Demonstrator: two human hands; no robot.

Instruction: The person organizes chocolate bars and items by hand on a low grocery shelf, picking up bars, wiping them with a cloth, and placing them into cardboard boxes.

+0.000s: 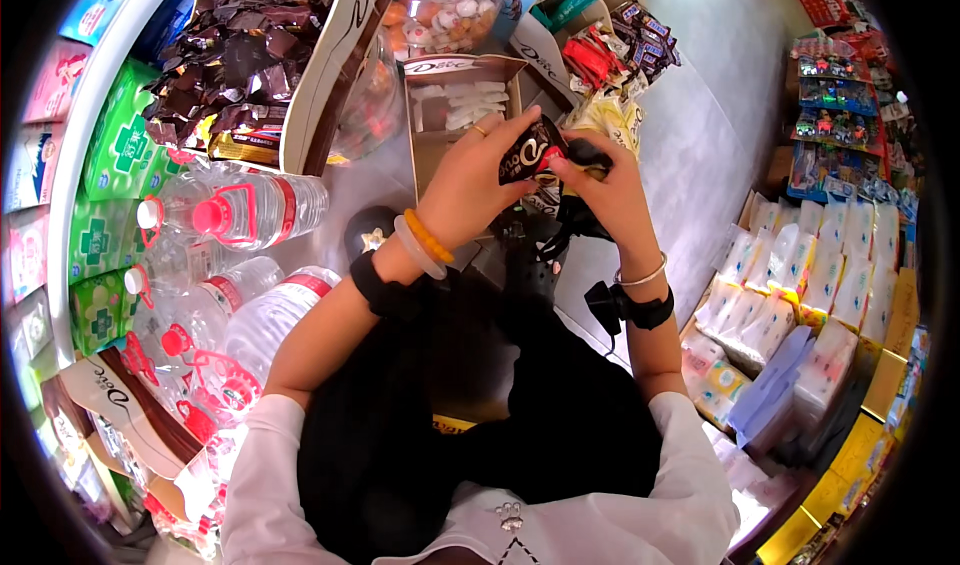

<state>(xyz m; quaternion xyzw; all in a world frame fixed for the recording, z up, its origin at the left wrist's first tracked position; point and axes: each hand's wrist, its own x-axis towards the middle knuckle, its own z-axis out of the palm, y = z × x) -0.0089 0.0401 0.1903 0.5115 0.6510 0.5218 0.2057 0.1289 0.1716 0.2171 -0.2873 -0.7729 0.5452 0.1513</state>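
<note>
My left hand (pixel 469 171) grips a dark brown Dove chocolate packet (pixel 523 149) with a red patch, held above the floor in front of my knees. At its right side, my right hand (pixel 611 182) has its thumb against the red part and its fingers curled around a dark end; whether that end is a separate piece is unclear. Beyond my left hand stands an open Dove display box (pixel 416 152), with small pale packets (pixel 476 104) in its far part. Yellow-wrapped sweets (pixel 611 119) lie just past my right hand.
A large Dove box (pixel 319 77) heaped with dark wrapped chocolates (pixel 240 55) stands at left. Large water bottles (pixel 277 209) fill the left side. Plastic tubs of sweets (pixel 450 21) sit at the far side. Packs of tissues (pixel 810 257) line the right, beside bare floor (pixel 690 145).
</note>
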